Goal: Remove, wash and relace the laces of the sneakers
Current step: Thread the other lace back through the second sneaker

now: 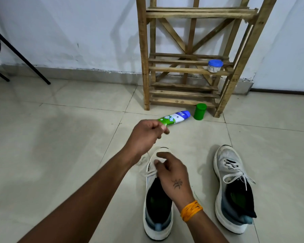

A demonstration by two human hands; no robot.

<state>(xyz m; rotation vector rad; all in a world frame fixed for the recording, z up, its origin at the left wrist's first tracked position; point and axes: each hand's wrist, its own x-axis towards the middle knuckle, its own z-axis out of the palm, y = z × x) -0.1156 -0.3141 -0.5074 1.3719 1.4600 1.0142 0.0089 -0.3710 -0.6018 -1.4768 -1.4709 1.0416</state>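
We see two white knit sneakers standing on pale, glossy floor tiles (pixel 60 137), toes pointing away from us toward the wall. The left sneaker (pixel 157 216) has a thick white foam sole, a grey-blue heel and a dark lining; its lace (pixel 148 172) is a flat white cord, loosened and trailing off the shoe's left side onto the tile. The right sneaker (pixel 231 190) sits well apart to the right, and its lace (pixel 239 178) is threaded through the eyelets and tied in a loose bow.

Our left hand (pixel 144 135) is raised above and beyond the left sneaker's toe, fingers curled, thumb and forefinger pinched together; a thin strand of the lace runs down from it, so it appears to be pinching the lace. Our right hand (pixel 172 174) rests over the tongue of the left sneaker with fingers bent at the lace; we cannot tell whether it grips anything. A bright orange thread band (pixel 191 210) wraps that wrist.

Beyond the hands a plastic bottle (pixel 175 118), white with green and blue printing, lies on its side on the tile, and a squat green cylindrical cap (pixel 200 111) stands just beside it. Behind them a rough, unfinished wooden slat rack (pixel 182 71) stands against the white painted wall (pixel 77 32); a small jar (pixel 215 66) with a blue lid sits on one shelf. Thin black metal legs (pixel 25 60) cross the left corner.
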